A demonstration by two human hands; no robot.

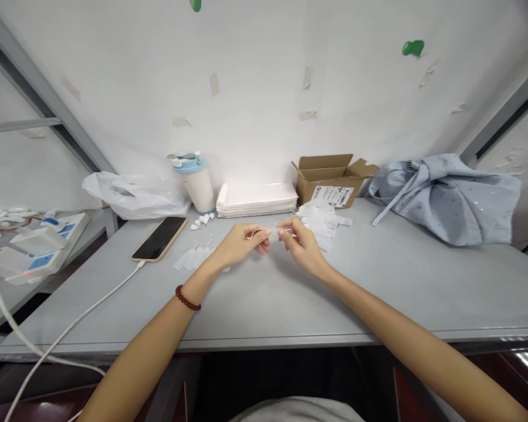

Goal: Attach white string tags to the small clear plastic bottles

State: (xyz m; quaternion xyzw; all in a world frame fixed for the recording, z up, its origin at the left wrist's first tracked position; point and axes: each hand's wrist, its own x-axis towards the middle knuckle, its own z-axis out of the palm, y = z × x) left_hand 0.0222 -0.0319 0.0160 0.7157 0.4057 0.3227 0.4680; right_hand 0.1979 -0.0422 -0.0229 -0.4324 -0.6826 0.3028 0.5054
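My left hand (245,240) and my right hand (300,240) meet over the middle of the grey table, fingertips a little apart. Each pinches a thin white string (256,231) that runs between them; what else may be in the fingers is too small to make out. Just beyond my right hand lies a pile of white translucent strips (323,220). Partly behind my left wrist is a smaller group of similar pieces (196,257) with short strings. Several small white bits (202,221) sit farther back.
Along the wall stand a plastic bag (136,196), a blue-lidded cup (196,181), stacked white envelopes (257,199), an open cardboard box (330,179) and a bundled grey-blue cloth (453,199). At left a phone (161,238) has a white cable (92,305) crossing the table edge.
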